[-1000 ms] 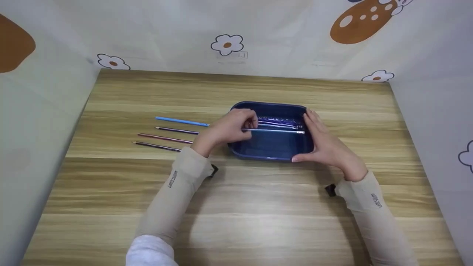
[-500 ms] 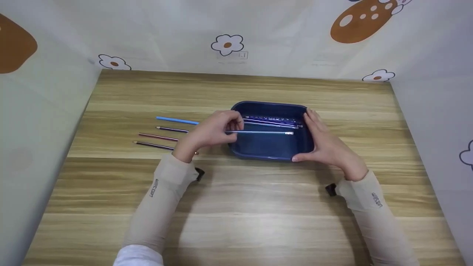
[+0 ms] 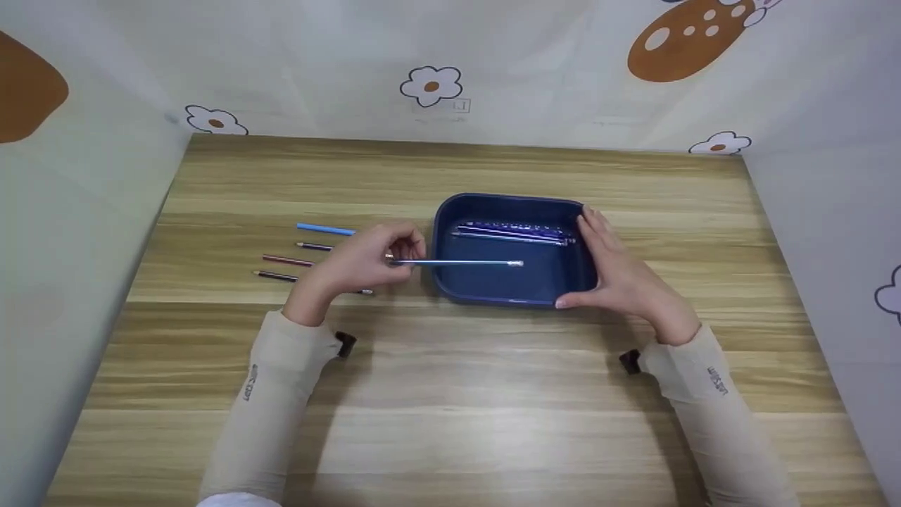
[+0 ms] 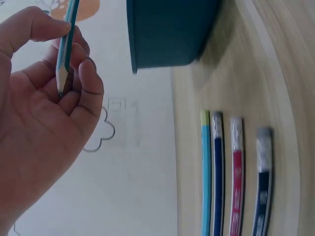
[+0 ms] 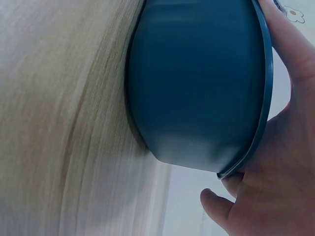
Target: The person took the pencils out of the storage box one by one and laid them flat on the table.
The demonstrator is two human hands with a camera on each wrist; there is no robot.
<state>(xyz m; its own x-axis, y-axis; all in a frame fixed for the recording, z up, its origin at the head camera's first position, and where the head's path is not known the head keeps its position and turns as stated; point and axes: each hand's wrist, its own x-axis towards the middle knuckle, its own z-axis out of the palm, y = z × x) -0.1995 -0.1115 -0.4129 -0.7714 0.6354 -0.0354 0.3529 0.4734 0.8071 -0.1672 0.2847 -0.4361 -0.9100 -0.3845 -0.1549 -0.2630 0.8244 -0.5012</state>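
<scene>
My left hand (image 3: 366,257) pinches a teal pencil (image 3: 464,263) between thumb and fingers. Its eraser end points right, over the dark blue plastic bin (image 3: 493,285); in the left wrist view the sharpened tip (image 4: 62,81) lies toward the palm. Fingers at the back corner and thumb at the front, my right hand (image 3: 623,278) grips the bin's right end. Inside the bin, along its far side, lie several pencils (image 3: 517,234). Left of the bin, partly hidden by my left hand, are a light blue pencil (image 4: 205,182), a red pencil (image 4: 236,184) and two dark ones.
The wooden table (image 3: 450,394) carries the bin near its middle. Light walls with printed flowers (image 3: 431,86) enclose its back and sides. Each wrist wears a small black camera mount (image 3: 630,361).
My left hand has moved left and slightly nearer, carrying the teal pencil from over the bin's middle to past its left rim. The right hand and bin have stayed put.
</scene>
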